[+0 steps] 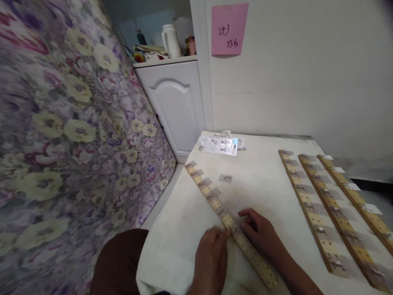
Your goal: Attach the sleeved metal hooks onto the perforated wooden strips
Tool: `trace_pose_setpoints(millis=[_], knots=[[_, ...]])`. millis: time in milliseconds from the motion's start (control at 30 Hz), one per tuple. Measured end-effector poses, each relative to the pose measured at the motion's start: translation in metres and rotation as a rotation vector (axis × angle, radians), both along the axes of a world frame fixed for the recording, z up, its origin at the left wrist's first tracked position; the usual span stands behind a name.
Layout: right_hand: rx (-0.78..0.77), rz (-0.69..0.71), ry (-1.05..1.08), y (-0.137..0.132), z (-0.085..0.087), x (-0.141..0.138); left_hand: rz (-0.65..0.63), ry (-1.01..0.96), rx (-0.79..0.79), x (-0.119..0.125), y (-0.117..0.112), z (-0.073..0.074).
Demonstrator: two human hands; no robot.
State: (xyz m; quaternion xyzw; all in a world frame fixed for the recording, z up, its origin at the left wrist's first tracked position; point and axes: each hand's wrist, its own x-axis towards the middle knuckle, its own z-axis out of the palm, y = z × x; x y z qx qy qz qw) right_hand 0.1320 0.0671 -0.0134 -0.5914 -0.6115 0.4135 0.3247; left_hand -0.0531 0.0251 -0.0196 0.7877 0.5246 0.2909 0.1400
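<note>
A long, narrow wooden strip (215, 203) with rows of dark holes lies diagonally on the white-covered table. Small clear packets with shiny metal pieces sit along its upper part; its lower end carries none. My left hand (210, 256) is closed at the strip's left edge, its fingertips at a clear packet (233, 228) there. On the other side, my right hand (260, 231) hovers close to the same packet, forefinger and thumb apart, with nothing visible between them. A flat clear packet (225, 178) with a small metal piece lies loose beyond the strip.
Three similar strips (308, 203) with packets lie side by side at the right. Clear blister packs (218, 144) are piled at the table's back edge. A floral curtain (76, 131) hangs at the left, and a brown-clad knee (118, 262) is by the table's front left.
</note>
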Motion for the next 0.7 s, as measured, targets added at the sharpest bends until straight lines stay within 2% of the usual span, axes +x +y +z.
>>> trace_pose_setpoints(millis=[267, 700], knots=[[0.046, -0.011, -0.055, -0.0008, 0.0034, -0.0025, 0.008, 0.016, 0.033, 0.0001, 0.0001, 0.0016], [0.006, -0.011, -0.096, -0.0022, 0.0035, -0.0098, -0.015, 0.044, 0.045, -0.001, 0.001, 0.0018]])
